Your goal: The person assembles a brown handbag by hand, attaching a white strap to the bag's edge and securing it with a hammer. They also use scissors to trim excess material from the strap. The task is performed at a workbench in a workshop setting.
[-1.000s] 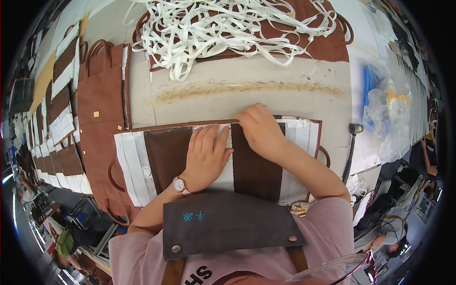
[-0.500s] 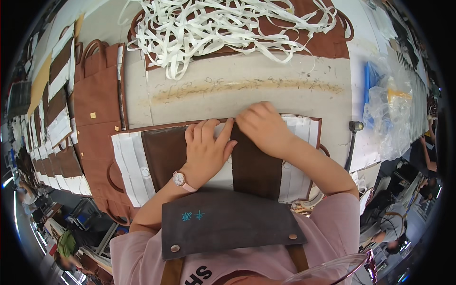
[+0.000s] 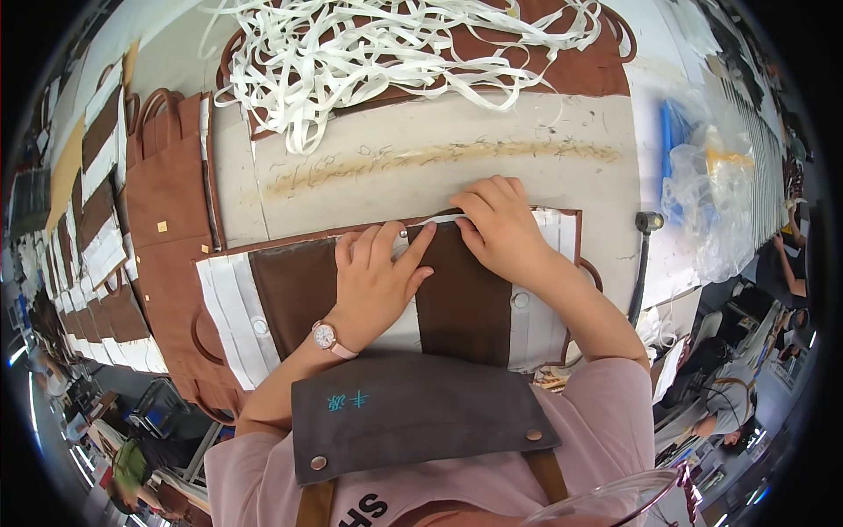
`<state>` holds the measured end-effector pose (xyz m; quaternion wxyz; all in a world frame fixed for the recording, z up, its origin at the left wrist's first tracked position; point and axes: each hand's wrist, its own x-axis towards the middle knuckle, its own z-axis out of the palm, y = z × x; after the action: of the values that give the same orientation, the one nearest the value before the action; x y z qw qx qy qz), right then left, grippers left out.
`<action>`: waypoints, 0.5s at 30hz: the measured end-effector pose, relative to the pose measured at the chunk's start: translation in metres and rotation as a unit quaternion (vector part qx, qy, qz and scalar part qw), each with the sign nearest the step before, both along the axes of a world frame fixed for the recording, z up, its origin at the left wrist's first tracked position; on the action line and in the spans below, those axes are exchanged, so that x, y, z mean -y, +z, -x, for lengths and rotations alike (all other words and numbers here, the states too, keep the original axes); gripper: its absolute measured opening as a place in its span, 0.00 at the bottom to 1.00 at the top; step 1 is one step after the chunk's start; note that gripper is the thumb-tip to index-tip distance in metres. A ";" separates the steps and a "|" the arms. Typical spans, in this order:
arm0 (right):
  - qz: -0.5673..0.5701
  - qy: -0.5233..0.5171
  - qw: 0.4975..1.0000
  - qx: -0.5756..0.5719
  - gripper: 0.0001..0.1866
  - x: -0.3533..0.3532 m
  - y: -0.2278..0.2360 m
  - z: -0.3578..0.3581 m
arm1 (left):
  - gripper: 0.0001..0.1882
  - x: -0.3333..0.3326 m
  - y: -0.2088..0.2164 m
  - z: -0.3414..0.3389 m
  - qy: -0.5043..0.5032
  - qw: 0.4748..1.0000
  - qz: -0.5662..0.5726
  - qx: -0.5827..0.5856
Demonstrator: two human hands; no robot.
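Before me lies a bag panel [image 3: 465, 299] in dark brown and white, bordered in reddish brown. My left hand [image 3: 373, 277] rests on its middle, fingers spread, with the index fingertip on a thin white tape [image 3: 443, 218] along the far edge. A small shiny round piece shows beside that finger. At the same edge, just right of the left hand, my right hand [image 3: 500, 224] has its fingers bent and closed over the tape and the lifted brown edge. Its fingertips partly hide what they pinch.
A tangled heap of white tape [image 3: 351, 66] lies on brown bag material at the back. Brown bag pieces with handles [image 3: 171, 202] stack at left. At right are a black-stemmed lamp [image 3: 647, 255] and clear plastic bags [image 3: 711, 193]. People sit at both sides beyond the table.
My right hand has shifted slightly right and away from the left index finger, its fingers now more visible. The white tape between the hands has come into sight. The left hand stays on the panel.
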<state>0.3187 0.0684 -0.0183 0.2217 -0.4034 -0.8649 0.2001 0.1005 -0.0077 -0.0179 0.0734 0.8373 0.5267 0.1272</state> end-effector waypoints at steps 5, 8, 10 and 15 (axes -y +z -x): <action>-0.021 0.020 1.000 0.006 0.16 0.002 0.001 0.000 | 0.28 0.000 0.000 -0.001 0.002 1.000 -0.001 -0.004; -0.044 0.020 0.998 0.030 0.16 0.000 0.000 0.004 | 0.28 0.000 0.000 -0.005 0.010 1.000 0.000 -0.009; -0.105 0.039 0.991 0.069 0.12 -0.001 -0.001 0.007 | 0.28 0.000 -0.001 -0.007 0.014 1.000 -0.003 -0.009; -0.133 0.049 0.987 0.072 0.10 0.006 -0.001 -0.003 | 0.28 0.001 -0.001 -0.005 0.003 1.000 -0.008 -0.006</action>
<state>0.3214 0.0625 -0.0193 0.2005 -0.3407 -0.9163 0.0649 0.1052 -0.0087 -0.0191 0.0634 0.8369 0.5287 0.1269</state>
